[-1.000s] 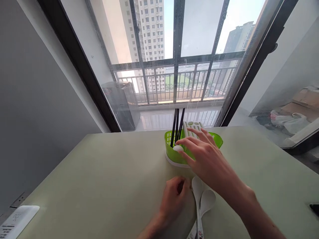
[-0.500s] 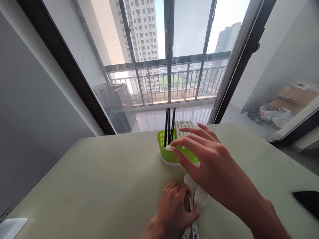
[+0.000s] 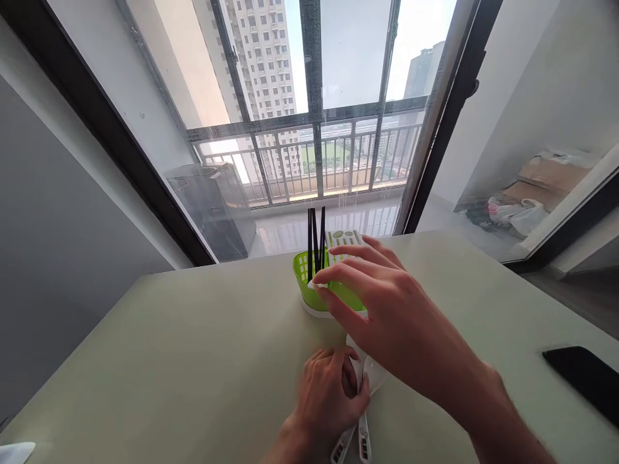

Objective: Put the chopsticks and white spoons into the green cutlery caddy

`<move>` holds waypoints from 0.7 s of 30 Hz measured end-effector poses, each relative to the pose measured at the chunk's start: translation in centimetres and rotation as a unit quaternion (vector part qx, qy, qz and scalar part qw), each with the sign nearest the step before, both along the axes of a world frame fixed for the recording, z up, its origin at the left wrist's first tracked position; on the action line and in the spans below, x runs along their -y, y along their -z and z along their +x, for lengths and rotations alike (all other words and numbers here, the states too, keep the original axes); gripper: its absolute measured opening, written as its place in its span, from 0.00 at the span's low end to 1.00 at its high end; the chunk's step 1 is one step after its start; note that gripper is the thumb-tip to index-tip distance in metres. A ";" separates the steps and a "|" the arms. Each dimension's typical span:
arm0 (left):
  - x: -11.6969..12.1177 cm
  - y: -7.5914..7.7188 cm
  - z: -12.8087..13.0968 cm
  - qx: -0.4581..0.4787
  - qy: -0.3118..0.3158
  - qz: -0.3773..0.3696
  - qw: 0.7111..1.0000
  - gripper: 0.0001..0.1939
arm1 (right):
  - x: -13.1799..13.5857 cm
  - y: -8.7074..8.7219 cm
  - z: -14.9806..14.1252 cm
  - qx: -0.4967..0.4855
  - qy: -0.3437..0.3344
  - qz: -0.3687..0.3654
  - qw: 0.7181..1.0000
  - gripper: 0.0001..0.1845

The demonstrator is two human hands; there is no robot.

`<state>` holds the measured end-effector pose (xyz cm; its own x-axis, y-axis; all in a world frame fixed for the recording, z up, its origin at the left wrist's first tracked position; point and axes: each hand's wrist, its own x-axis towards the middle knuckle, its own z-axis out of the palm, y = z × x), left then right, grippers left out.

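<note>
A green cutlery holder (image 3: 309, 298) with a white base stands on the table, and several black chopsticks (image 3: 316, 241) rise from its left compartment. My right hand (image 3: 382, 296) reaches over the holder, thumb and index finger pinched on a white spoon (image 3: 311, 284); only a small pale end shows at the rim. Below it, my left hand (image 3: 331, 390) is closed around a white spoon (image 3: 342, 446) lying on the table. Beside that lies another white spoon (image 3: 363, 438), its handle crossing close by. My right forearm partly covers the spoon bowls.
A black flat object (image 3: 583, 380) lies on the pale table (image 3: 213, 361) at the right. A white item (image 3: 17, 452) sits at the lower left edge. Behind the table stands a glass sliding door (image 3: 314, 129), with cardboard and bags (image 3: 536, 193) at the right.
The view has shifted, so everything appears further left. My right hand keeps its pinch at the holder's rim, and my left hand stays around the spoon on the table.
</note>
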<state>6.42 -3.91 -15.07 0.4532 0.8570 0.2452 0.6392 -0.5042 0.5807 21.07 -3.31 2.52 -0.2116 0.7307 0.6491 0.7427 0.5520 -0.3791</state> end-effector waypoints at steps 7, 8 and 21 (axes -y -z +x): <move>0.1 -0.2 0.0 -0.029 0.008 -0.024 0.999 0.12 | 0.1 -0.1 0.1 -0.006 -0.009 0.000 1.000 0.06; 0.1 -0.2 0.0 -0.030 0.008 -0.027 0.999 0.12 | 0.1 -0.1 0.1 -0.009 -0.012 0.000 1.000 0.06; -0.4 0.0 -0.1 0.015 -0.018 -0.062 0.998 0.08 | 0.0 0.0 0.1 -0.021 -0.018 0.002 1.000 0.06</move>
<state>6.33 -3.51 -15.08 0.4164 0.8969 0.1489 0.6373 -0.4047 0.6558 21.18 -3.32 2.50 -0.2100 0.7203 0.6611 0.7059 0.5795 -0.4072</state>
